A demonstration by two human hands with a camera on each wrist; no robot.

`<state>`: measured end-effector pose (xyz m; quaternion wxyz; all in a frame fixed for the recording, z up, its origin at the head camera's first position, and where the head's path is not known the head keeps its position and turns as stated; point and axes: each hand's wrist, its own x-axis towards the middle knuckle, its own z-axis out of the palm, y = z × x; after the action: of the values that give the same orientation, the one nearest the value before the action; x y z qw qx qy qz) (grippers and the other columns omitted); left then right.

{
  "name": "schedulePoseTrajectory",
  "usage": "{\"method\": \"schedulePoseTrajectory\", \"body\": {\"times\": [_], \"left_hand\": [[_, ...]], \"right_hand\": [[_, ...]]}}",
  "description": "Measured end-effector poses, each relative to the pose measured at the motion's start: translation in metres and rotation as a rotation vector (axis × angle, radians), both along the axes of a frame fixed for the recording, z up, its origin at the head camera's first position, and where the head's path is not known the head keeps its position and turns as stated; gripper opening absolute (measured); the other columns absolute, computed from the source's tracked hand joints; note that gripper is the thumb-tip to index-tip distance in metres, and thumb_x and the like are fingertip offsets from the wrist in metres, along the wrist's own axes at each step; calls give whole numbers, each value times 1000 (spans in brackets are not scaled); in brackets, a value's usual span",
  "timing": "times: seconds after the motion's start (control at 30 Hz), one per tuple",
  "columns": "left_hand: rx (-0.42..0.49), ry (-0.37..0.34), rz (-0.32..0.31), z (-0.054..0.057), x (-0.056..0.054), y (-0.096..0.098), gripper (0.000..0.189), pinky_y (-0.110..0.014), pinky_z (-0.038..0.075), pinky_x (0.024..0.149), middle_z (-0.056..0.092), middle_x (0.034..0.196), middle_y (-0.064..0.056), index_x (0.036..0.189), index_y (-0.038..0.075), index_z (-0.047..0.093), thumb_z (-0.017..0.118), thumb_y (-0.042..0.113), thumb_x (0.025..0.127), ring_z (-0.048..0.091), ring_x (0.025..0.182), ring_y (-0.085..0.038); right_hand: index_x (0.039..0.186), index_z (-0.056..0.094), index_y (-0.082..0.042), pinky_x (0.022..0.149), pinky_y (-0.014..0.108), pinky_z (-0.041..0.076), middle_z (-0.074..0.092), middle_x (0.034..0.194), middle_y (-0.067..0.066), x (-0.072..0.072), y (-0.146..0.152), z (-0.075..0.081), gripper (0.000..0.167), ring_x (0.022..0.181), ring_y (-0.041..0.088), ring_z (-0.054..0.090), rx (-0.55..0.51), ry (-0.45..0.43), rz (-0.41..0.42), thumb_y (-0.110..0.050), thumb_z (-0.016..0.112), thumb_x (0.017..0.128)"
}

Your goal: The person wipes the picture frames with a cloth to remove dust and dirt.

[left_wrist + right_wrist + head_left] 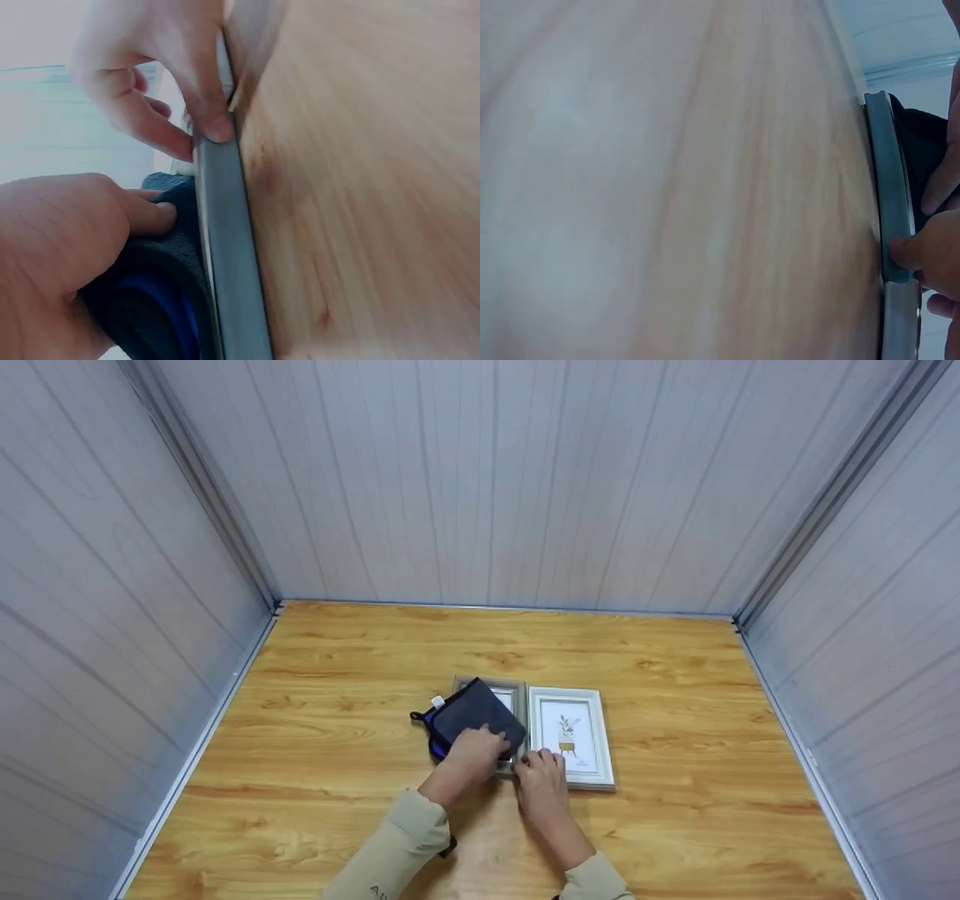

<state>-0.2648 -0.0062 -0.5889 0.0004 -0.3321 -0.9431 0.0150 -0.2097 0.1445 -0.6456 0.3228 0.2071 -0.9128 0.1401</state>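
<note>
Left hand (466, 756) on dark blue-lined cloth (471, 711) | white tag (438, 701) | grey frame (516, 687) beneath

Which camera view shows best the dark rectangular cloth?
The head view: most of the dark rectangular cloth shows, black loop included. The left wrist shows an edge and some blue; the right wrist, only a dark part.
</note>
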Motion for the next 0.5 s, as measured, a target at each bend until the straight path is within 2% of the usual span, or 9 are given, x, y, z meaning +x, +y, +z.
{"method": "schedulePoseTrajectory", "body": {"times": [0.13, 0.23, 0.33, 0.4, 0.5], "left_hand": [[-19, 96, 34, -1, -15, 8, 14, -40, 53, 66, 68, 87, -6, 99, 15, 74, 64, 14, 89, 65, 78, -26], [-27, 111, 100, 0, -30, 15, 10, -39, 53, 67, 67, 84, -6, 92, 14, 73, 64, 13, 91, 65, 77, -25], [-7, 70, 163, -1, -47, 23, 15, -39, 54, 73, 65, 101, -9, 101, 12, 73, 60, 10, 94, 62, 91, -27], [29, 19, 190, -1, -57, 27, 20, -40, 53, 78, 61, 111, -11, 110, 11, 71, 57, 10, 96, 59, 99, -28], [86, -86, 220, 0, -62, 28, 24, -40, 53, 79, 59, 115, -13, 117, 9, 67, 54, 12, 97, 60, 100, -29]], "right_hand": [[72, 74, -10, 66, 42, 40, 62, 82, 6, -2, 1, 3, 6, 78, 27, 53, 22, -16, 7, -4, 77, 71], [73, 75, -10, 63, 40, 40, 62, 82, 5, -3, 1, 4, 5, 77, 27, 52, 41, -24, 22, -5, 75, 74], [72, 75, -11, 62, 40, 39, 61, 80, 5, -2, 2, 4, 6, 76, 27, 51, 42, -12, 23, -5, 76, 73], [70, 75, -11, 61, 40, 38, 58, 78, 5, -3, 3, 4, 7, 75, 27, 51, 37, 4, 13, -5, 77, 70], [69, 74, -13, 60, 40, 37, 55, 75, 5, -3, 4, 4, 7, 74, 27, 50, 41, 10, -3, -8, 78, 70]]}}
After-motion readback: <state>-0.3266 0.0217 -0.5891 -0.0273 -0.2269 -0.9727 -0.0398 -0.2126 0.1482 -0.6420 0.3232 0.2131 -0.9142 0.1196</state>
